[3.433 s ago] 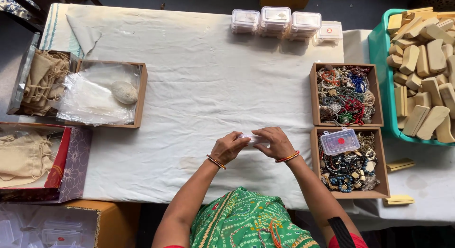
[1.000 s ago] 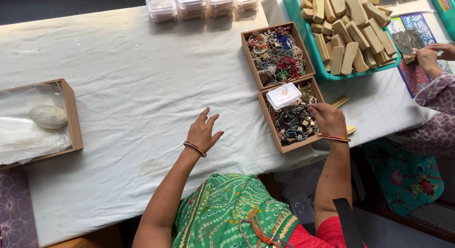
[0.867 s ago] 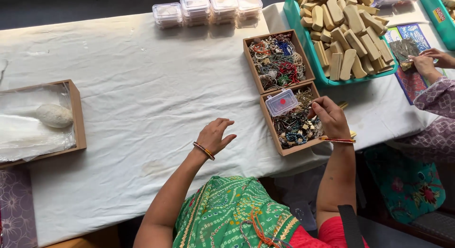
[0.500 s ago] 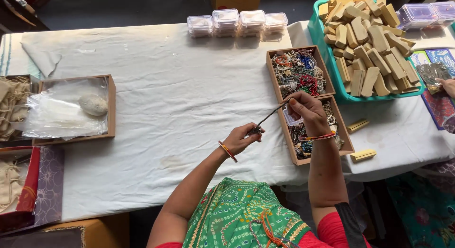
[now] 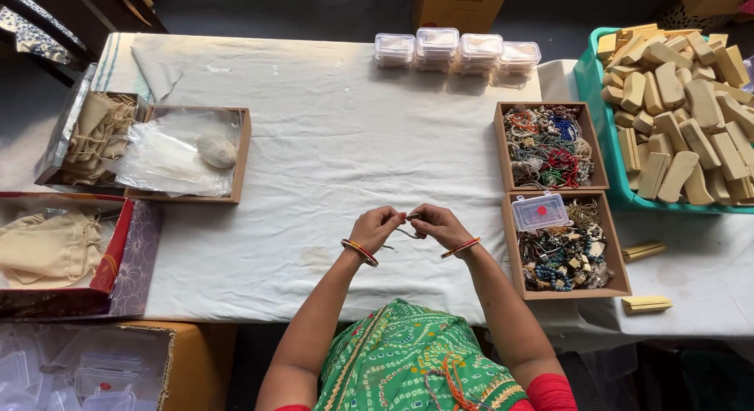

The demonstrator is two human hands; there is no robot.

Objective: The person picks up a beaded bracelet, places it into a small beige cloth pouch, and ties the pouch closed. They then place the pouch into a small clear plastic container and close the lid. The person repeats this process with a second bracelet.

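My left hand point(image 5: 375, 227) and my right hand point(image 5: 436, 225) meet over the white tablecloth point(image 5: 330, 152), both pinching a thin dark bead string point(image 5: 407, 231) that loops down between them. To their right, a brown box of mixed jewellery point(image 5: 567, 250) has a small clear plastic case point(image 5: 539, 211) lying on top of its contents. Behind it stands a second brown box of colourful bead strings point(image 5: 548, 144).
Several clear lidded cases point(image 5: 455, 50) line the far edge. A teal tub of tan wooden blocks point(image 5: 675, 113) is at the right. A box with plastic bags and a pale stone point(image 5: 188, 152), cloth pouches point(image 5: 55, 246) and a carton of cases point(image 5: 86, 372) lie left.
My right hand pulled a bead string out of the near jewellery box, and my left hand took its other end. Both hands then came together at the table's middle.
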